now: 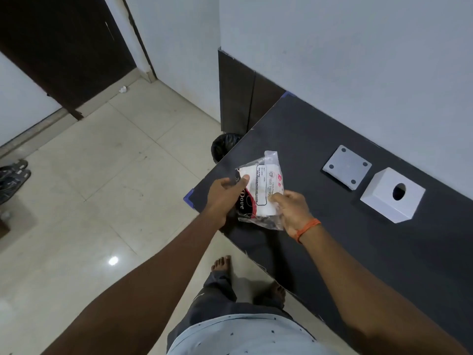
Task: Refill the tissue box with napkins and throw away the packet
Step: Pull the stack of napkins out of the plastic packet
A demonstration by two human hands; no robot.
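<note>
both arms extended forward, left hand (225, 193) thumb-on-top pinch grip, right hand (291, 210) fingers curled, pinching (orange band on wrist), hands close together

The clear plastic napkin packet (259, 193) carries white napkins, a white label with black print, pink marks and a dark red and black patch with white lettering. The cube-shaped tissue box (393, 195) and the flat square lid (346, 167) are pale grey-white. The tabletop (332, 139) is matt black. An orange thread band (307, 228) circles one wrist. Floor tiles (102, 162) are glossy cream.
</note>
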